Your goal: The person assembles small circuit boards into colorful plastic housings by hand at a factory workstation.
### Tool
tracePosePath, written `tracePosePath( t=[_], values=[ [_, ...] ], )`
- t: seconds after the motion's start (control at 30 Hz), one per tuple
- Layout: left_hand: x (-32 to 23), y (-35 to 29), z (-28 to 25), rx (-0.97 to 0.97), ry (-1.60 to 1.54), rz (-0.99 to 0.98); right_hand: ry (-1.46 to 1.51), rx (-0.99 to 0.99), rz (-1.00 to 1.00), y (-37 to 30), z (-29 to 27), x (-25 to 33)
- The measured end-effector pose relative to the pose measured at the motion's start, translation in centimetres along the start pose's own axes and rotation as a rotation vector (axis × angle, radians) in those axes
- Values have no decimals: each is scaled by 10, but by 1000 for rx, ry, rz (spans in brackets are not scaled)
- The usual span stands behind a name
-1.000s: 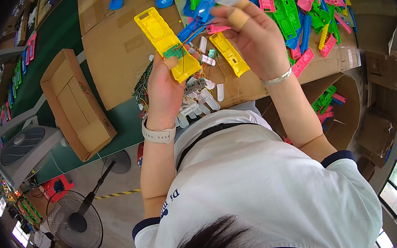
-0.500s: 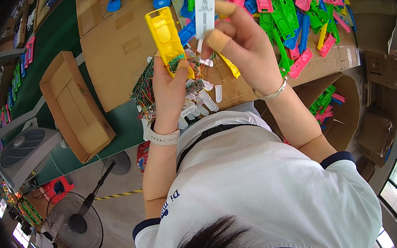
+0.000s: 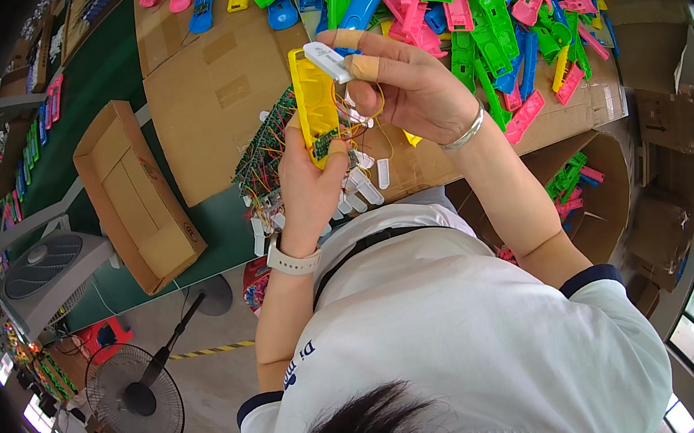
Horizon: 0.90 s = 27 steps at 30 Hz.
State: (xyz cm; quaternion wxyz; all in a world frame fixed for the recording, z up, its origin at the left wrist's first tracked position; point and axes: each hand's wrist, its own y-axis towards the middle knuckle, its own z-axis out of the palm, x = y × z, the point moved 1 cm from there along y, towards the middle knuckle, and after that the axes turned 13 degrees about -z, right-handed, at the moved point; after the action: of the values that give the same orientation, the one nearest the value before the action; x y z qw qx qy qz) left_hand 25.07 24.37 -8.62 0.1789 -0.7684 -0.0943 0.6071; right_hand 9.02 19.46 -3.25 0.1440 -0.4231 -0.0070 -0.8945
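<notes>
My left hand (image 3: 307,188) grips a yellow plastic shell (image 3: 310,93) by its lower end, thumb over a small green circuit board (image 3: 324,144) inside it. Between the fingertips of my right hand (image 3: 427,94), some of them taped, is a long white plastic piece (image 3: 325,60). It slants over the upper right edge of the shell; whether they touch I cannot tell. Thin wires hang between the board and my right hand. Below lie a heap of wired circuit boards (image 3: 266,159) and several loose white pieces (image 3: 368,187). A yellow part (image 3: 412,138) shows under my right hand.
Green, blue, pink and yellow shells (image 3: 500,27) are heaped at the far right on cardboard sheeting (image 3: 215,87). An open cardboard box (image 3: 138,196) stands to the left, beside a grey fan (image 3: 48,265). Another box (image 3: 605,215) with shells sits at the right, below table height.
The yellow shell has shifted right and slightly down and stands straighter. My right hand has come down and left, tilting the white piece from upright to a slant over the shell.
</notes>
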Motion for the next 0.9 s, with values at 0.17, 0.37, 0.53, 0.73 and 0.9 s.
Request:
tracePosePath(
  t=[0.17,0.37,0.53,0.73,0.9],
  values=[
    [-3,0,5,109,-308,-94,104,3,-28,-5,-2,-6],
    [-3,-2,4,115,-207,-62,74,-41,-138,-7,0,-3],
    [-8,-4,7,133,-139,-69,117,14,-204,-5,-1,-7],
    [-4,-8,10,110,-81,-31,251,-103,-234,1,-3,-20],
    [-4,-9,8,73,0,-29,-409,-149,-238,0,-4,-10]
  ],
)
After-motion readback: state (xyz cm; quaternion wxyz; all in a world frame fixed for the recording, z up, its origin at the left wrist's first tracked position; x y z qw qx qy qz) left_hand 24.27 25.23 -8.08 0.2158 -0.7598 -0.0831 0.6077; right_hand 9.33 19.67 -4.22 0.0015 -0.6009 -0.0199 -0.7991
